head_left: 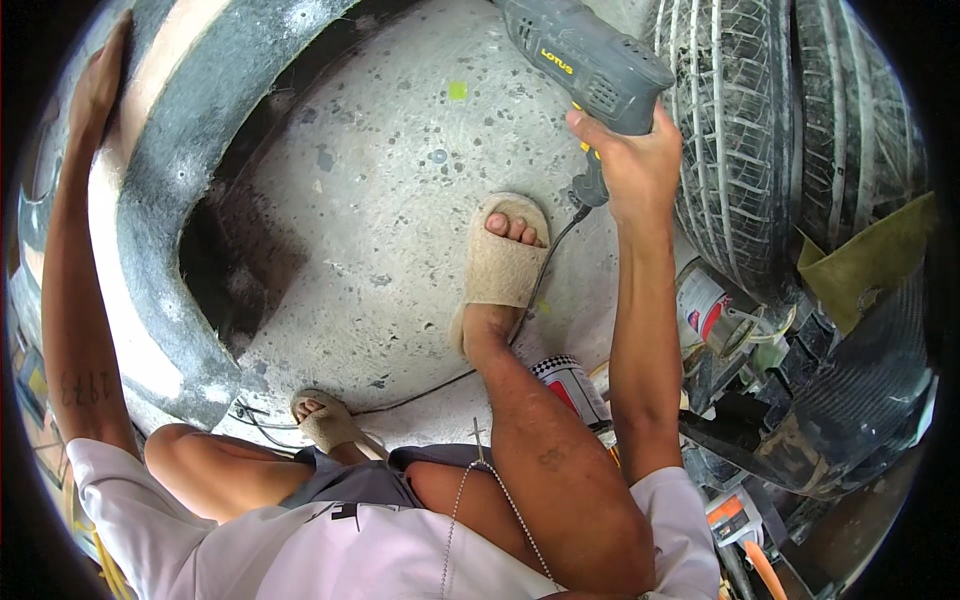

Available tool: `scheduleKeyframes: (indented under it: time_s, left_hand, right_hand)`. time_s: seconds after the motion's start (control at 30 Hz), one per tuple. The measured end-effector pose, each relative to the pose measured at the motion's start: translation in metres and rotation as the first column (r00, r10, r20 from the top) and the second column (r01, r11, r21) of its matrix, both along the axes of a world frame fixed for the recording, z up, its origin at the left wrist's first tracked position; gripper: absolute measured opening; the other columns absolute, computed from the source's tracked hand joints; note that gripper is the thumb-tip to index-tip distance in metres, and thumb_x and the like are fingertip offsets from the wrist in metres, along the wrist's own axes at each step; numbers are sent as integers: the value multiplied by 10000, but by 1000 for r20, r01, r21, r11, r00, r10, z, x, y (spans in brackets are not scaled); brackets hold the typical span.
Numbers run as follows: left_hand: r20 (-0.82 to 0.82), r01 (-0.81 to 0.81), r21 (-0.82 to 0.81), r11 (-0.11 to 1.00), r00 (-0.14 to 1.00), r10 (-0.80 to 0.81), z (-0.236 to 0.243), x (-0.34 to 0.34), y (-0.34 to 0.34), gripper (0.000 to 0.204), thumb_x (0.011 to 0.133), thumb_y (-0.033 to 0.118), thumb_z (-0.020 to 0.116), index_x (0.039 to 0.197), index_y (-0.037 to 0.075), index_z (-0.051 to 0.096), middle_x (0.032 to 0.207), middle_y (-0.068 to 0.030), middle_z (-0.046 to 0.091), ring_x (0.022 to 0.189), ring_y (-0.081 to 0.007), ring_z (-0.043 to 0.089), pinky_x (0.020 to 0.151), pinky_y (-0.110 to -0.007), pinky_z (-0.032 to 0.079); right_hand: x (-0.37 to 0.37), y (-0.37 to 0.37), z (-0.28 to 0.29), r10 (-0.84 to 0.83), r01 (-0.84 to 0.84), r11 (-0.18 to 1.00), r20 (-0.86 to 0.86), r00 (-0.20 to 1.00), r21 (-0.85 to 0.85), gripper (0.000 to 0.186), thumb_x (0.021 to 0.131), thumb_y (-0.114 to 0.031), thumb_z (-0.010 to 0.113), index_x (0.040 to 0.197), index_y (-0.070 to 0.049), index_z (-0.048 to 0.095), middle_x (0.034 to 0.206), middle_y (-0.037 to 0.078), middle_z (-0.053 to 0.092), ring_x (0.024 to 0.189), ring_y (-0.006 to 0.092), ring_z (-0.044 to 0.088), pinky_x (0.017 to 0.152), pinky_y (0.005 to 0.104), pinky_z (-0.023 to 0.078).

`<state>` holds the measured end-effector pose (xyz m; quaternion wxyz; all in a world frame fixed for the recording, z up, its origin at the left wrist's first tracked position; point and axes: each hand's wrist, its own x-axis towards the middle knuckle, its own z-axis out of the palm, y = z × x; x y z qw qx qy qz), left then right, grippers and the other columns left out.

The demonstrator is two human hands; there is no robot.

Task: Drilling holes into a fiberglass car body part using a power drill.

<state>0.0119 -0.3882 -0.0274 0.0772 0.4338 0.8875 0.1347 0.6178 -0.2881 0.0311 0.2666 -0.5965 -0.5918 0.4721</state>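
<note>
My right hand (pixel 632 165) grips the handle of a grey corded power drill (pixel 585 60), held up over the concrete floor beside the stacked tyres. Its black cord (pixel 545 275) runs down past my right foot in a beige slipper (pixel 500 262). My left hand (pixel 98 85) rests flat on the top edge of a large tyre (pixel 170 180) standing at the left, whose worn sidewall shows pale and grey. The drill's front end is cut off by the top of the picture.
Upright treaded tyres (pixel 760 130) stand at the right. Below them lie cans (pixel 705 310), a checkered can (pixel 572 385), scraps of rubber and small tools. My left foot (pixel 325 420) is tucked near the big tyre's base on the speckled concrete floor (pixel 400 170).
</note>
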Motion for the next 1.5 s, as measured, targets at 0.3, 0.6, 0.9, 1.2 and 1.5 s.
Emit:
scheduleKeyframes:
  time_s: [0.3,0.6,0.9,1.2,1.5]
  left_hand:
    - [-33,17,-6,1000,999,-17,-8,-12,0,810,977,760,267,1518,202,496,1523,-185,497,1405,-386,461,1201,-467,287]
    - [5,25,35,999,1000,-25,-17,-25,-2,811,985,746,272,1521,176,489,1526,-180,494,1419,-388,444,1209,-488,279]
    - [55,29,-56,998,998,-26,-7,-20,-1,871,971,766,274,1481,109,532,1482,-206,533,1353,-399,515,1179,-491,328]
    - [39,-27,-57,998,999,30,-4,-16,-1,871,958,779,295,1467,121,553,1449,-196,569,1327,-388,544,1176,-484,336]
    - [36,-61,11,998,997,61,-5,-17,-3,876,964,769,290,1446,93,570,1441,-204,572,1319,-366,556,1168,-459,351]
  right_hand:
    - [-5,-4,4,4,-5,1000,34,999,13,421,750,25,798,1144,51,654,1047,113,742,933,178,691,881,313,522]
    - [-3,-6,-4,7,-7,999,14,1000,33,413,752,20,797,1139,52,657,1044,114,741,935,179,690,879,308,525]
    - [-5,-14,-5,-44,43,999,-37,998,-8,376,769,17,807,1120,23,672,1007,73,733,870,136,671,801,280,516]
    - [-6,-13,-3,-50,48,999,-55,997,-24,382,774,12,790,1135,26,667,987,67,729,840,123,658,752,271,513]
    - [-4,-11,-19,2,-2,997,7,1000,73,428,750,-10,816,1139,47,647,1038,103,728,911,177,688,851,314,529]
